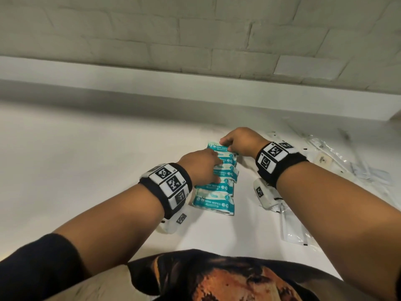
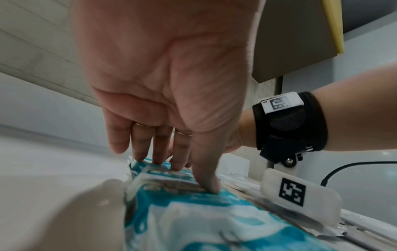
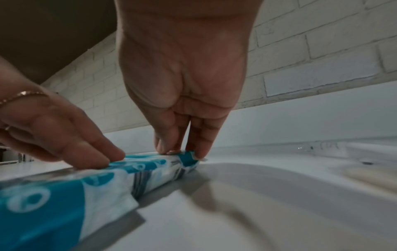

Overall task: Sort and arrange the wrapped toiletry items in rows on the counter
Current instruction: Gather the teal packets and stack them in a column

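Note:
Several teal "MINI WIPES" packs point(image 1: 217, 203) lie overlapped in one column on the white counter point(image 1: 86, 170), running away from me. My left hand point(image 1: 206, 168) rests on the middle packs. In the left wrist view, my left hand point(image 2: 184, 173) presses straight fingers point(image 2: 159, 152) and thumb down on the packs point(image 2: 193, 212). My right hand point(image 1: 234, 142) is at the farthest pack point(image 1: 213, 146). The right wrist view shows my right hand point(image 3: 180, 149) pinching that pack's end point(image 3: 189, 158) between thumb and fingers, with my left hand's fingertips point(image 3: 96, 156) a little nearer on the column.
Clear-wrapped slim items point(image 1: 325, 148) and small white sachets point(image 1: 368, 174) are scattered on the counter to the right. Another clear packet point(image 1: 290, 224) lies under my right forearm. A white ledge point(image 1: 195, 88) and brick wall close the back. Bare counter stretches left.

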The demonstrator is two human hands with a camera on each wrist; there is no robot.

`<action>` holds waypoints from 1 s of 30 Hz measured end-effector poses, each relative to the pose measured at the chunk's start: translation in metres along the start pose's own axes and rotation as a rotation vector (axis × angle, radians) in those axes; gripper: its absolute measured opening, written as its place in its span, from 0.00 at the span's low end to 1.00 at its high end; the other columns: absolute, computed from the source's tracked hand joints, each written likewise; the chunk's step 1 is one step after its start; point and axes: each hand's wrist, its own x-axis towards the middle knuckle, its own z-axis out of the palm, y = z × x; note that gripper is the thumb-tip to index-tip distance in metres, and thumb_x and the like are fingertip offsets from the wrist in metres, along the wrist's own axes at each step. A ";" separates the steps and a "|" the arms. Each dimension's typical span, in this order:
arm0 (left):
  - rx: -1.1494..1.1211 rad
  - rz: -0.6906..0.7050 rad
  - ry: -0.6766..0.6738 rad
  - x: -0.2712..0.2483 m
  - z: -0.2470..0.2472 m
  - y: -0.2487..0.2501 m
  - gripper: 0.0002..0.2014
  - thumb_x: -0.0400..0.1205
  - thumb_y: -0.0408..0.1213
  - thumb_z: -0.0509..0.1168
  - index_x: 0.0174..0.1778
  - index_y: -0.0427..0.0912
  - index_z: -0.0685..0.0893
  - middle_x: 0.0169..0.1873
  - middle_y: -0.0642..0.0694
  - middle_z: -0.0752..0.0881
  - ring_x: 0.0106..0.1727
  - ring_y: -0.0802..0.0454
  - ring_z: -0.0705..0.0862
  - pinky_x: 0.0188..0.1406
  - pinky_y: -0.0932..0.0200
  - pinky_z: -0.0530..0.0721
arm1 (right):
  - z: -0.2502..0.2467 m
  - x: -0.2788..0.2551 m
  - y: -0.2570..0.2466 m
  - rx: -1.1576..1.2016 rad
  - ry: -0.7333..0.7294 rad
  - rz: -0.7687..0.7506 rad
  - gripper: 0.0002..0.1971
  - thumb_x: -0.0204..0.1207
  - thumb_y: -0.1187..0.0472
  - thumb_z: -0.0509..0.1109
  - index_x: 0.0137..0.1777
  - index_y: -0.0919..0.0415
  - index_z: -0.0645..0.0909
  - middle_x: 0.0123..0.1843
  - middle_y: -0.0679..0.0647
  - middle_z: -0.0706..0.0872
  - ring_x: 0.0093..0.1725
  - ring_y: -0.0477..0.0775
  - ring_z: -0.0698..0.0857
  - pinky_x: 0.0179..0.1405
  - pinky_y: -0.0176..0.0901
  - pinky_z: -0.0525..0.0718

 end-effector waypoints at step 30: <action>0.074 0.094 0.169 0.134 -0.038 -0.051 0.25 0.72 0.40 0.66 0.67 0.45 0.77 0.62 0.45 0.81 0.59 0.43 0.81 0.54 0.53 0.83 | -0.039 0.112 0.029 -0.061 0.045 0.096 0.24 0.82 0.61 0.58 0.79 0.50 0.67 0.76 0.54 0.75 0.71 0.56 0.77 0.71 0.48 0.75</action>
